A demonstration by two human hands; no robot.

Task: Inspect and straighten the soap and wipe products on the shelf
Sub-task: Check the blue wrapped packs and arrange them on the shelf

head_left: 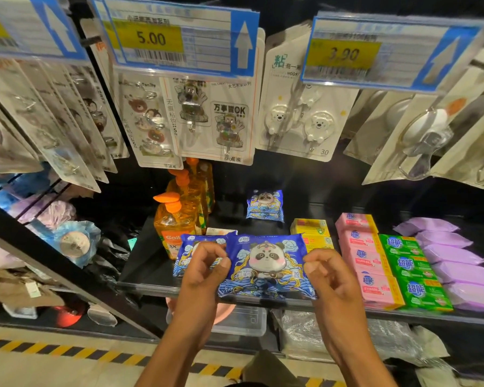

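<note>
A blue wipe pack with a panda picture (266, 263) is held above the front edge of the black shelf (140, 272). My left hand (206, 265) pinches its left edge and my right hand (326, 270) grips its right edge. A second blue wipe pack (186, 247) lies partly hidden behind my left hand. Further back stands a small stack of the same blue packs (264, 205). Pink soap boxes (368, 255), green soap boxes (411, 266), yellow soap boxes (309, 227) and purple packs (453, 255) sit in rows to the right.
Orange pump bottles (179, 210) stand at the shelf's left. Hook packs (215, 121) and price tags (176, 37) hang overhead. A black upright (53, 261) runs diagonally at left. Clear tubs (243, 319) sit below, and striped floor tape (67, 350) borders the shelf.
</note>
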